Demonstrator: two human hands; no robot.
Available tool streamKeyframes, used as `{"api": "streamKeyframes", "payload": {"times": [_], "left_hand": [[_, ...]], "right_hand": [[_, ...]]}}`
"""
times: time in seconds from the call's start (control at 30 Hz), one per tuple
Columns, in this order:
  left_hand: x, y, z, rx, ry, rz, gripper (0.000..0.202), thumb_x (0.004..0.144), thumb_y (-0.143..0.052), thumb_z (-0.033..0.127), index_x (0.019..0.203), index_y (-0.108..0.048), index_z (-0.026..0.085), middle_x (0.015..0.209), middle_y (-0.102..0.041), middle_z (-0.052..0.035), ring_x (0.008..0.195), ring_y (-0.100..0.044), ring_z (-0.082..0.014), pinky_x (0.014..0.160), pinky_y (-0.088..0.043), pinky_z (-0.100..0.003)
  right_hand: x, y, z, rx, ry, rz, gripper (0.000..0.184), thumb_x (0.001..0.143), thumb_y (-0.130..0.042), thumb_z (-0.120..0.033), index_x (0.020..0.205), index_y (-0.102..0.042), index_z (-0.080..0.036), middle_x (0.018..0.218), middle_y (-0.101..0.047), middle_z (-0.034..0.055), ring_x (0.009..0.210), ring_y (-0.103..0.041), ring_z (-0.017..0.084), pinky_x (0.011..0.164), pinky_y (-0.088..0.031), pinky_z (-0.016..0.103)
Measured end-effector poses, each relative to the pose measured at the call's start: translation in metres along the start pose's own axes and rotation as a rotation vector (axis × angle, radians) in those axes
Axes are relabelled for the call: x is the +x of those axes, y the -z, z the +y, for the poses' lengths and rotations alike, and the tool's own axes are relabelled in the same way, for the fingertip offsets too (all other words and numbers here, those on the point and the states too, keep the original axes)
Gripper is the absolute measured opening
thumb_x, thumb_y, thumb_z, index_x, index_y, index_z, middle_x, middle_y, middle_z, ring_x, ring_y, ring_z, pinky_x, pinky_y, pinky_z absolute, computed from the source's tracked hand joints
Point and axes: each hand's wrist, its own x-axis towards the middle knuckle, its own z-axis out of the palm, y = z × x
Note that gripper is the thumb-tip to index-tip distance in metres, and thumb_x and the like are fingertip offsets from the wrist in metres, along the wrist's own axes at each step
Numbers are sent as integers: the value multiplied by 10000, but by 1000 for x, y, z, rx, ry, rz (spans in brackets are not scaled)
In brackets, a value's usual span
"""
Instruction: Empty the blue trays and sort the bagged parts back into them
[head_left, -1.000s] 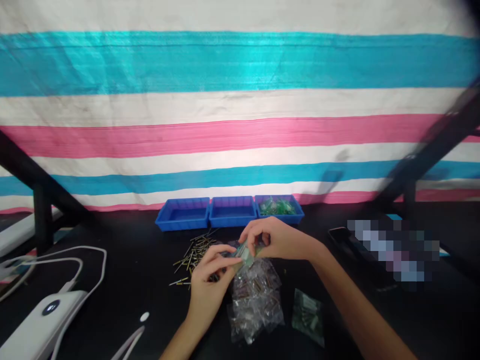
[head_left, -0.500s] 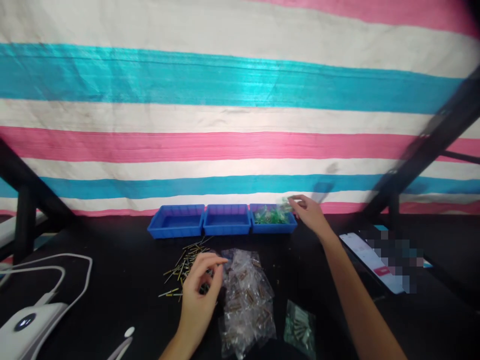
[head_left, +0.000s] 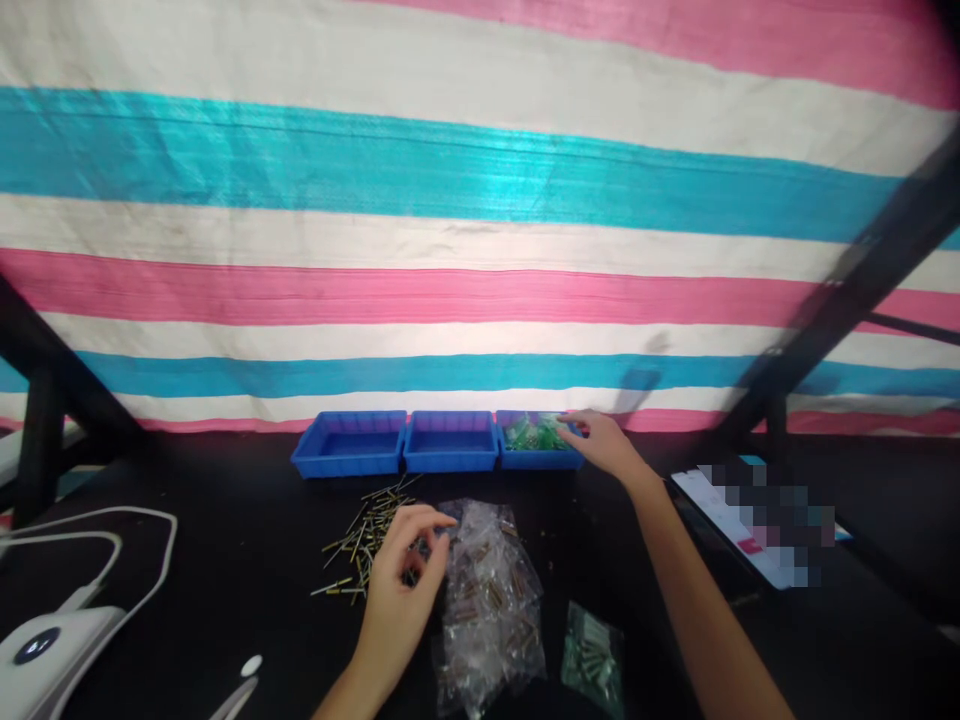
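My left hand (head_left: 409,565) hovers between a pile of thin metal pins (head_left: 367,535) with yellowish sleeves and a heap of clear plastic bags (head_left: 491,600). Its fingers are curled, with a small gap between thumb and forefinger and nothing visible in them. At the right-hand blue bin (head_left: 540,460), my right hand (head_left: 600,440) reaches over the rim. Its fingertips are on a small greenish plastic bag (head_left: 551,422), among other green bags in that bin; the exact grip is blurred. The bags in the heap hold small brownish rods.
Two more blue bins (head_left: 352,465) (head_left: 450,462) stand to the left in the row. A green-tinted bag of parts (head_left: 592,655) lies front right. At right is a phone (head_left: 739,530); at left are a white device (head_left: 52,650) and its cable (head_left: 169,560). A striped sheet (head_left: 480,300) hangs behind.
My right hand has moved down and slightly left, bringing the small bag from above the right-hand bin's edge into the bin. My left hand has barely moved.
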Motion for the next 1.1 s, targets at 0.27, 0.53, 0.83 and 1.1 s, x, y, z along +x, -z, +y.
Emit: {"api": "streamKeyframes", "payload": {"times": [0.27,0.53,0.83,1.1], "left_hand": [[-1,-2,2,21,-7,-36,149,824,-483,266,804,-622,214,928,-485,-47,875,-515,-169,572,-430,-203],[-3,-6,-2,41,-42,-79,159,823,-485,250,787,-633,205,904,-488,-47,840,-521,-161,551,-428,-199],[-2,-2,1,49,-58,-41,166,827,-484,239,771,-636,201,909,-495,-44,840,-526,-155,557,-434,-197],[-1,0,5,32,-100,-34,160,829,-481,220,774,-629,197,895,-502,-39,825,-531,-146,557,-426,-196]], "right_hand": [[-9,-1,-23,-154,15,-140,359,818,-497,-317,1115,-623,-158,1032,-676,90,936,-617,229,822,-453,314],[-12,-3,-36,-354,-55,-200,440,841,-465,-374,1236,-519,-188,1166,-612,111,1102,-533,287,923,-366,412],[-52,37,-71,-388,-26,-420,689,763,-532,-477,1358,-354,-178,1326,-459,137,1220,-403,327,997,-275,456],[-75,50,-88,-361,-62,-598,736,573,-714,-299,1253,-487,-135,1250,-520,127,1100,-514,283,911,-401,351]]}}
